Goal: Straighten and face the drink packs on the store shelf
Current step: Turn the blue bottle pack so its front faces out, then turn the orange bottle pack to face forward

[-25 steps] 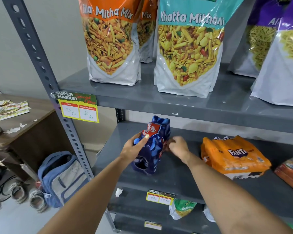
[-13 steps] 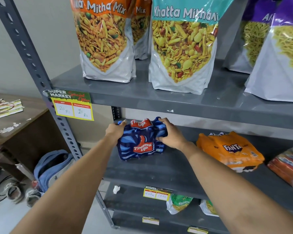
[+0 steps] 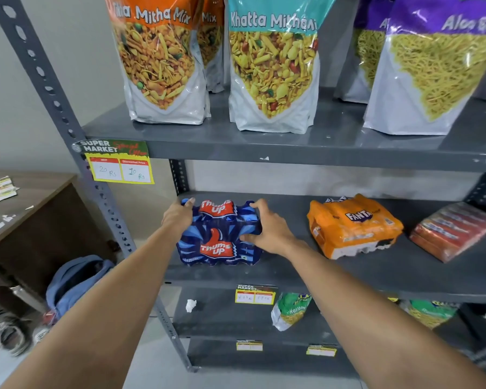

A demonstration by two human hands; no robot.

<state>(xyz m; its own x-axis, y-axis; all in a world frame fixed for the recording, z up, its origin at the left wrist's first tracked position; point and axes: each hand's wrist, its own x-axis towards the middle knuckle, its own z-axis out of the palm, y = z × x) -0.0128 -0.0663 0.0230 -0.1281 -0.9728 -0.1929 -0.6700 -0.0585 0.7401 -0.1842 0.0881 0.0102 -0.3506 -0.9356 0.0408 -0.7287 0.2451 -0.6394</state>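
Turned from edge-on a second ago, the blue Thums Up pack (image 3: 218,234) is now lying label-forward on the middle shelf (image 3: 404,276). Left hand (image 3: 178,219) and right hand (image 3: 267,230) are gripping its sides, squaring it; next probably calls for straightening the skewed Fanta pack (image 3: 354,226).

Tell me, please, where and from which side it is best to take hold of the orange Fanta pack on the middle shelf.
Probably grip the orange Fanta pack by its two short ends, one of the hands on each, coming from the open shelf front. It lies flat and skewed, with free shelf on both sides, and is likely too wide for one hand. The Thums Up pack is held this way.
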